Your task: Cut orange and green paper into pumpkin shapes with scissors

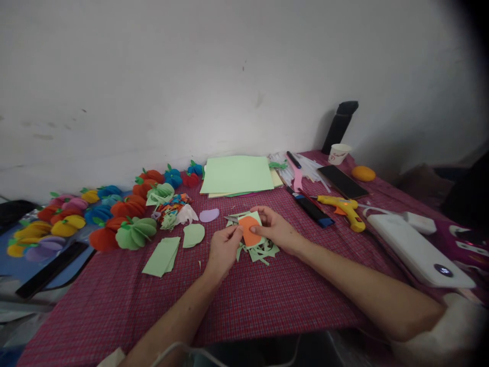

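- Left hand (223,248): thumb and fingertips pinched together on the left edge of the orange paper cutout (250,230).
- Right hand (275,228): thumb and fingers clamped on the right edge of the same cutout, which is held just above the checked red tablecloth (244,300) at table centre.
- Green paper scraps (262,251): piled directly beneath the cutout.
- Folded green strips (162,256): left of the hands, well apart from them.
- White power bank (416,247): flat, right side.
- Yellow glue gun (343,206): lying on its side, beyond the right hand.
- Light green sheets (237,174): stacked near the wall.
- Paper cup (338,153): upright at the far right; contents cannot be seen.
- Black bottle (340,126): just behind the cup, leaning against the wall.
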### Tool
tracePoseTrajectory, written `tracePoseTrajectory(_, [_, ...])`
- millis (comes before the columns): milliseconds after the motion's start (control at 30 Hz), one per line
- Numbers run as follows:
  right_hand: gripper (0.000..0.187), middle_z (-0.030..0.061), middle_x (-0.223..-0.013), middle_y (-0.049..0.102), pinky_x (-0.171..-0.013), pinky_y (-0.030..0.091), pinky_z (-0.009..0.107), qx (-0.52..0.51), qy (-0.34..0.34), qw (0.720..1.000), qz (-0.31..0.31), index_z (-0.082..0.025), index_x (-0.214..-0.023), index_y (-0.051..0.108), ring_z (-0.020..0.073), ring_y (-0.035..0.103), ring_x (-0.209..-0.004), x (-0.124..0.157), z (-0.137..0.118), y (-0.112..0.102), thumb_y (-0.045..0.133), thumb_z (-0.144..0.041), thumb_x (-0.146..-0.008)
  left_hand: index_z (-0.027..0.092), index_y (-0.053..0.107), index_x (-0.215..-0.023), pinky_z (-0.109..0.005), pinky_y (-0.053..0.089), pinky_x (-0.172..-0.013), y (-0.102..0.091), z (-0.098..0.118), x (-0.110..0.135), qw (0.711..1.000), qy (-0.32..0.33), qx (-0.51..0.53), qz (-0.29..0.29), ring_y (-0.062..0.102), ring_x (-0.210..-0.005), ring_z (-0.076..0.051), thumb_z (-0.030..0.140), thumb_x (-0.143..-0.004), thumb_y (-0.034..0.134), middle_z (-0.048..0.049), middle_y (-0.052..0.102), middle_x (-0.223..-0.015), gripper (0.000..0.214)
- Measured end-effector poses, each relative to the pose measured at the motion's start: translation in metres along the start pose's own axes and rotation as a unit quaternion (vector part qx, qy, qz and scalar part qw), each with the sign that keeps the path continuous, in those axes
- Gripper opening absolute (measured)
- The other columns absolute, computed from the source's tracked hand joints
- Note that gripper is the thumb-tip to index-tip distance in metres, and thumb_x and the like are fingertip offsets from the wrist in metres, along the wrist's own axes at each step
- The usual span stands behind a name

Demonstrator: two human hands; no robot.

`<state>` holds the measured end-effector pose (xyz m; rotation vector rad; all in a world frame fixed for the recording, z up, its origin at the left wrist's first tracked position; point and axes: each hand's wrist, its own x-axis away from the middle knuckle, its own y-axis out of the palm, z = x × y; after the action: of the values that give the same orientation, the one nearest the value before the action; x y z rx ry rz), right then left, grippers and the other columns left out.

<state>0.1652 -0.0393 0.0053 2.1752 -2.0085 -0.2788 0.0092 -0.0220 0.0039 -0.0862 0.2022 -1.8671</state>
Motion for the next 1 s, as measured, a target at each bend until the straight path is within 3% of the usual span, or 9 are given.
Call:
tracePoseTrajectory(167, [0.046,-0.0019,-0.078,0.063,-0.064,0.049,0.027,-0.050,0.010,0.999,0.004,-0.021,-0.100,0.045,0.0119,0.061,-0.066,0.000,-0.002,0.000,0.071,-0.021,-0.062,0.012,0.063,-0.070,-0.021,0.033,-0.051,0.000,0.003,0.000,0.997,-0.025,0.068,-0.006,0.045,-0.054,-0.010,0.045,-0.075,0.050,-0.0014,0.056,-0.059,0.036])
tracePoseTrajectory(300, [0.045,0.0009,-0.084,0.065,-0.063,0.050,0.026,-0.096,0.012,0.995,0.016,-0.020,-0.098,0.048,0.0126,0.061,-0.067,-0.002,-0.007,-0.002,0.072,-0.021,-0.060,0.012,0.066,-0.078,-0.022,0.035,-0.054,0.001,0.009,0.002,0.989,-0.035,0.135,-0.049,0.051,-0.058,-0.012,0.042,-0.074,0.052,-0.0045,0.063,-0.067,0.033])
tracePoseTrajectory(567, [0.045,0.0013,-0.083,0.066,-0.061,0.049,0.026,-0.117,0.003,0.993,0.009,-0.018,-0.098,0.049,0.0127,0.062,-0.065,-0.002,-0.009,-0.002,0.072,-0.020,-0.060,0.012,0.067,-0.074,-0.022,0.034,-0.054,0.001,0.010,0.005,0.992,-0.012,0.099,-0.081,0.049,-0.057,-0.011,0.039,-0.076,0.052,-0.0017,0.060,-0.058,0.031])
tracePoseTrajectory(833, [0.040,0.0009,-0.084,0.064,-0.061,0.049,0.024,-0.100,-0.002,0.995,-0.001,-0.018,-0.096,0.050,0.0117,0.061,-0.067,-0.001,-0.007,-0.002,0.071,-0.020,-0.062,0.013,0.064,-0.061,-0.021,0.032,-0.051,0.000,0.011,0.004,0.998,0.000,0.026,-0.055,0.042,-0.050,-0.010,0.040,-0.075,0.052,0.0002,0.055,-0.051,0.033])
tracePoseTrajectory(1000, [0.042,0.0010,-0.087,0.063,-0.063,0.049,0.024,-0.073,-0.015,0.997,-0.012,-0.019,-0.098,0.048,0.0112,0.060,-0.069,0.001,-0.007,-0.001,0.070,-0.020,-0.063,0.014,0.067,-0.077,-0.022,0.040,-0.059,0.002,0.016,0.005,0.994,-0.018,0.088,-0.069,0.050,-0.060,-0.012,0.035,-0.069,0.060,-0.0009,0.060,-0.064,0.023])
